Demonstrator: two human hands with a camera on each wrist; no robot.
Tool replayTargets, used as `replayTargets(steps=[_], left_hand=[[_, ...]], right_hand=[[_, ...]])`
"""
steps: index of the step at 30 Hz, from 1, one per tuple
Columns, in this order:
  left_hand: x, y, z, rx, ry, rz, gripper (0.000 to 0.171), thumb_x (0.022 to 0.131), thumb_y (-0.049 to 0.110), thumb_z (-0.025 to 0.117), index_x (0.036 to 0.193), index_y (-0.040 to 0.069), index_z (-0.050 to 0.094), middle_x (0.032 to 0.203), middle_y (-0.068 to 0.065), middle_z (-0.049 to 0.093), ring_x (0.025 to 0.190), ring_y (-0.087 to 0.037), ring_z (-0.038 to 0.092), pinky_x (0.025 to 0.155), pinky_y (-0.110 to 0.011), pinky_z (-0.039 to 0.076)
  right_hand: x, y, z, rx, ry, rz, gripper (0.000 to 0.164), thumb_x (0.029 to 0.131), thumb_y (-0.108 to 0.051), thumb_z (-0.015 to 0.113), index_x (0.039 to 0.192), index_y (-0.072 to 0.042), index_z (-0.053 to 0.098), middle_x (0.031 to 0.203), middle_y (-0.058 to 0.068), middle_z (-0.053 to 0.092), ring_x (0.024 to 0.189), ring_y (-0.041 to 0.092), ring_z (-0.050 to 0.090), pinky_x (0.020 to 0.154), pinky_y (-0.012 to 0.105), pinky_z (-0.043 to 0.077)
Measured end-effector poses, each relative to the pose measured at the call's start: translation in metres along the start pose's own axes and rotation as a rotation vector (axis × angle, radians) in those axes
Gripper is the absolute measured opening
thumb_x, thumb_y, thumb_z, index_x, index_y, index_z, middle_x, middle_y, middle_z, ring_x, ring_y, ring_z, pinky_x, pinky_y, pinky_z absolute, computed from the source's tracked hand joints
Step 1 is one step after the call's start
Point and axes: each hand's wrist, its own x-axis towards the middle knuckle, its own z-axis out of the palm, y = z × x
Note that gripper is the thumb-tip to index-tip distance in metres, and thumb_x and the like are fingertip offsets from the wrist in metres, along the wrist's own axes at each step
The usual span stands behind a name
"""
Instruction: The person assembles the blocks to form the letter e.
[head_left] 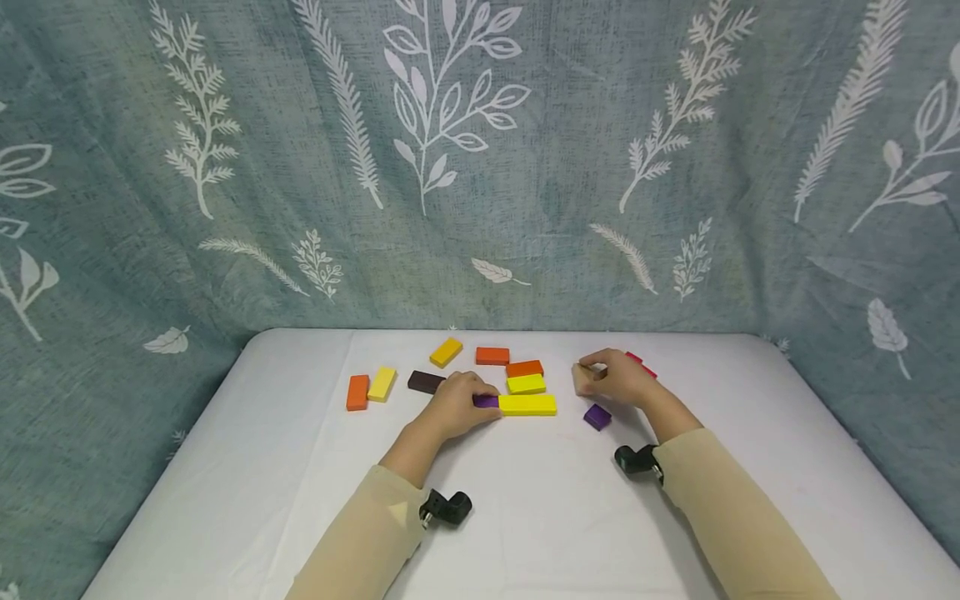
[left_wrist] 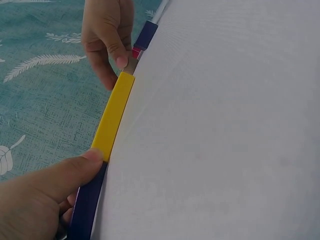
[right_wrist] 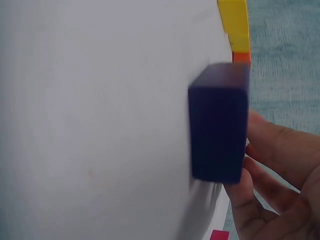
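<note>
My left hand (head_left: 457, 406) grips a purple block (head_left: 487, 402) lying on the white table. That block meets the left end of a long yellow block (head_left: 528, 405); in the left wrist view the thumb (left_wrist: 90, 159) lies at their joint. Further right, my right hand (head_left: 624, 377) pinches a tan block (head_left: 581, 380), which the left wrist view shows just beyond the yellow block's far end. A second purple block (head_left: 597, 417) lies on the table in front of the right hand and hides part of its fingers in the right wrist view.
Behind the long yellow block lie a shorter yellow block (head_left: 527, 384) and two orange blocks, one at the back (head_left: 492, 356). A dark brown block (head_left: 426, 382) is by the left hand. Orange (head_left: 357, 392) and yellow blocks lie farther left. Red (head_left: 642, 365) shows behind the right hand.
</note>
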Motion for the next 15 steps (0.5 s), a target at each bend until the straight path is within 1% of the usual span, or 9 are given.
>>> replayTargets(steps=[6,9,15], left_hand=[[0.001,0.000,0.000,0.005,-0.009,-0.012,0.032,0.090,0.037,0.075,0.119,0.023,0.075,0.116,-0.003,0.063,0.109,-0.023,0.054,0.094,-0.040,0.041],[0.001,0.000,0.000,0.002,-0.011,-0.013,0.032,0.090,0.037,0.076,0.119,0.023,0.075,0.116,-0.003,0.063,0.110,-0.023,0.054,0.095,-0.039,0.041],[0.002,-0.001,0.001,-0.010,-0.001,-0.003,0.031,0.090,0.035,0.076,0.118,0.022,0.076,0.115,-0.003,0.064,0.109,-0.023,0.055,0.094,-0.039,0.041]], right_hand=[[-0.003,-0.009,0.004,0.001,-0.039,-0.026,0.053,0.091,-0.013,0.075,0.138,0.003,0.057,0.142,0.028,0.048,0.115,0.038,0.059,0.094,0.047,0.051],[-0.003,-0.011,0.006,-0.001,-0.043,-0.032,0.052,0.091,-0.014,0.075,0.138,0.002,0.057,0.141,0.026,0.050,0.113,0.036,0.059,0.093,0.046,0.051],[0.001,-0.013,0.010,-0.002,-0.056,-0.078,0.051,0.092,-0.015,0.074,0.138,-0.001,0.059,0.141,0.022,0.052,0.107,0.031,0.058,0.089,0.042,0.052]])
